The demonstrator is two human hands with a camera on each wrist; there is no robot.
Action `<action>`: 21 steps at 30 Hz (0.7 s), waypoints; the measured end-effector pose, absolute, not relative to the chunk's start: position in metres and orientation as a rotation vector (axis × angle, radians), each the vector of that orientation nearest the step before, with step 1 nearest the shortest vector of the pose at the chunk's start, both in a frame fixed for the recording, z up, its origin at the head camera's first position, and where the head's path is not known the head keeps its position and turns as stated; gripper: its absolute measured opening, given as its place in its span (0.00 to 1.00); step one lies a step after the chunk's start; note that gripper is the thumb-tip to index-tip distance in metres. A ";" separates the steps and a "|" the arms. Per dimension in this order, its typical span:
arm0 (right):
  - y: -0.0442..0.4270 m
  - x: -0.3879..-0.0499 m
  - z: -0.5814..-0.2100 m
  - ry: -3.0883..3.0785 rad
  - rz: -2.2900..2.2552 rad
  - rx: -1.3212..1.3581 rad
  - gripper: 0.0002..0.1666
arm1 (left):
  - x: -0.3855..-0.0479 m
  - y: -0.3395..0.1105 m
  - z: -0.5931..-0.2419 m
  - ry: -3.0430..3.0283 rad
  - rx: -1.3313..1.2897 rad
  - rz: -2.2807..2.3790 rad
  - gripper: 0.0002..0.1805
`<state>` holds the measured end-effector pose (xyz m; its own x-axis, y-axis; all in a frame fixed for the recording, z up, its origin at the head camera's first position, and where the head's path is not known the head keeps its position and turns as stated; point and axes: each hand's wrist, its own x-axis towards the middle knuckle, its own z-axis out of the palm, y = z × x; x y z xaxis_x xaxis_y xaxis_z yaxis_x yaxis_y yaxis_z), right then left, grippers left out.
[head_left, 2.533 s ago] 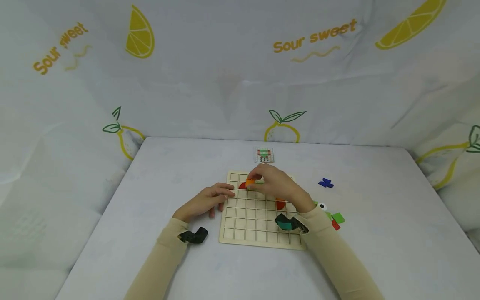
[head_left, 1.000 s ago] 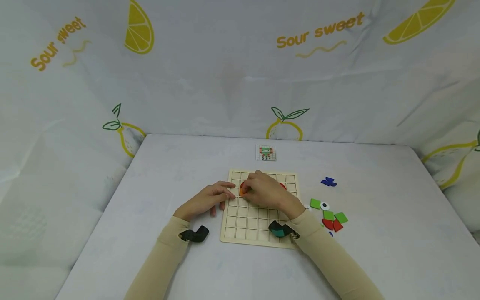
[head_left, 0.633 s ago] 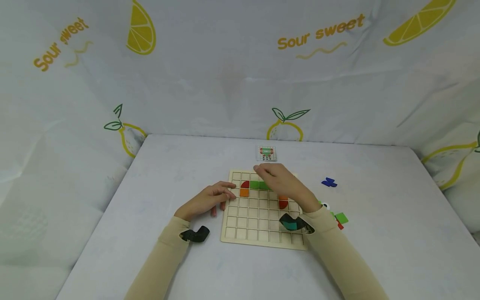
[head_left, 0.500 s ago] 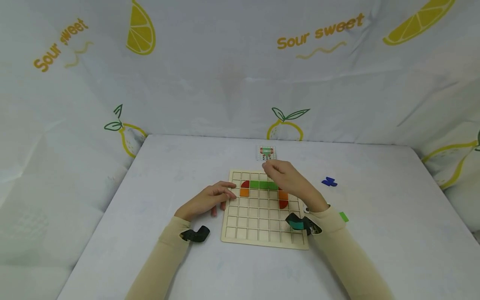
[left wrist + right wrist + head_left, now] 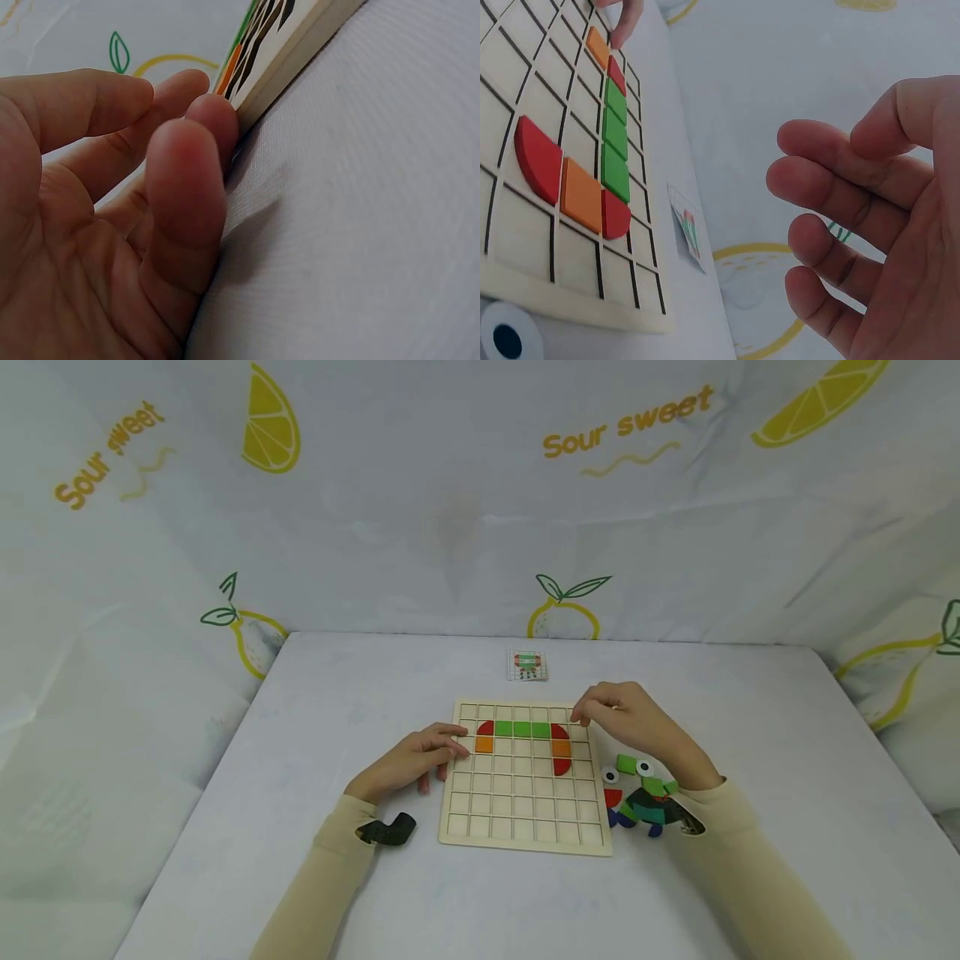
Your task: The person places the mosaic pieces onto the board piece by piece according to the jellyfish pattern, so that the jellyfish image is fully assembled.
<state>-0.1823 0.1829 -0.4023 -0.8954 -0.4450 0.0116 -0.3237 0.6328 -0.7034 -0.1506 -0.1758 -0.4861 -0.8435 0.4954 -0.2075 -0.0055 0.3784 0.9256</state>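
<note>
A wooden grid board (image 5: 502, 806) lies flat on the white table. My left hand (image 5: 416, 760) rests at its left edge, fingertips touching the rim, thumb and fingers relaxed. Along an upper row sit green squares (image 5: 522, 729) with a red rounded piece (image 5: 486, 727) at the left end. Beneath that is an orange square (image 5: 484, 744). The right column has a red piece (image 5: 558, 731), another orange square (image 5: 581, 196) and a lower red piece (image 5: 538, 159). Above the board's upper right corner hovers my right hand (image 5: 630, 718), fingers loosely bent and holding nothing.
Beyond the board lies a small pattern card (image 5: 527, 666). Loose pieces crowd the board's right side: eye discs (image 5: 645, 767), a green square (image 5: 626, 764), a red piece (image 5: 612, 797) and blue pieces (image 5: 655, 831), partly covered by the right wrist camera (image 5: 647, 807).
The right hand has set the orange square into the left cell under the red piece, let go, and moved right off the board's middle. The left hand stays at the edge.
</note>
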 end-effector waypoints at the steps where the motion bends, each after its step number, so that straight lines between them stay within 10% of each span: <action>1: 0.186 -0.182 -0.402 2.701 -1.099 -0.628 0.20 | -0.150 -0.176 -0.486 2.187 0.421 1.473 0.14; 21: 0.242 -0.177 -0.404 2.827 -0.896 -0.434 0.18 | -0.150 -0.176 -0.485 2.189 0.414 1.471 0.15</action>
<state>-0.1766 0.2425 -0.4036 -0.9479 -0.3146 -0.0495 -0.2287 0.7806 -0.5817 -0.1498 -0.1756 -0.4851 -0.8452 0.4908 -0.2116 -0.0106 0.3803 0.9248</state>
